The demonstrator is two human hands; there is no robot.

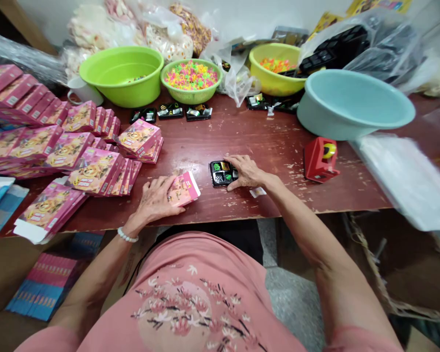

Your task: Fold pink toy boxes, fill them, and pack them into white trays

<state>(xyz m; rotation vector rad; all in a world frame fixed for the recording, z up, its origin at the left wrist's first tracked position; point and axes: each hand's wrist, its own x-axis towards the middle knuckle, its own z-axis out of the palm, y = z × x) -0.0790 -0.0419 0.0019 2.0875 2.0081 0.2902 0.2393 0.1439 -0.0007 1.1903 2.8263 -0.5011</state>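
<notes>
My left hand (157, 199) is wrapped round a small pink printed box (183, 189) near the table's front edge; a white end of the box faces right. Just right of it lies a black compartment tray (222, 173) with green, gold and black-and-white pieces in it. My right hand (245, 172) grips the tray's right side, fingers at the far edge and thumb at the near one, covering part of it. A small clear packet (257, 192) lies below my right wrist.
Stacked pink boxes (91, 171) crowd the left. Along the back stand a green basin (121, 88), a basket of colourful bits (191, 95), a yellow basin (275, 88) and a blue basin (352, 115). A red tape dispenser (315, 159) and plastic bags (407, 176) are on the right.
</notes>
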